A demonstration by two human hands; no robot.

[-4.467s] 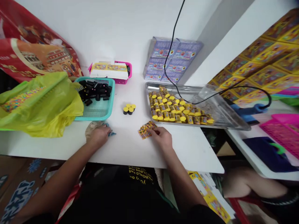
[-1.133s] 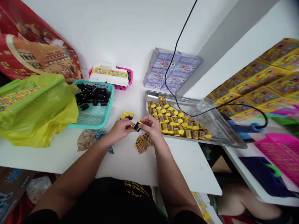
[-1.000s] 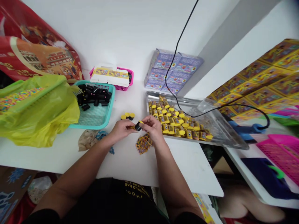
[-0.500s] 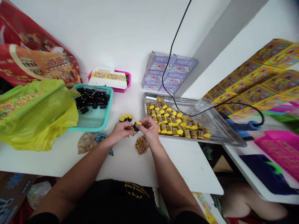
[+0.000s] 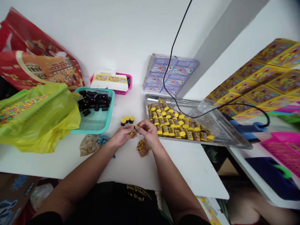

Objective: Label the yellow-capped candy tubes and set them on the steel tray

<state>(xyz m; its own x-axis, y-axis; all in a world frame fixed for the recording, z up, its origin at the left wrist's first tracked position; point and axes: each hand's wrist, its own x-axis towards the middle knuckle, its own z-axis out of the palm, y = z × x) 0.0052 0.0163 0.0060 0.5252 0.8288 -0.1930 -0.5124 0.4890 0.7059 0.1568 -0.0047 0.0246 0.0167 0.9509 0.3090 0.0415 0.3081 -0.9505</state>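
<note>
Both hands are closed at a small black cylinder, mostly hidden by fingertips. A yellow printed label shows against it, just below. My left hand pinches from the left, and my right hand grips from the right with thumb and fingers. Just beyond my fingers stand three black cylinders with yellow tops. A small pile of yellow printed labels lies on the white table by my right wrist. To the right, a metal tray holds many labelled yellow-topped cylinders.
A teal basket of plain black cylinders stands left, beside a yellow plastic bag. Crumpled cloth lies near my left forearm. Purple boxes stand against the wall. A black cable hangs over the tray. Another person's bare limb shows lower right.
The black cylinder was more visible, with its yellow top up; now fingers cover most of it and the yellow label shows below. The view has shifted slightly.
</note>
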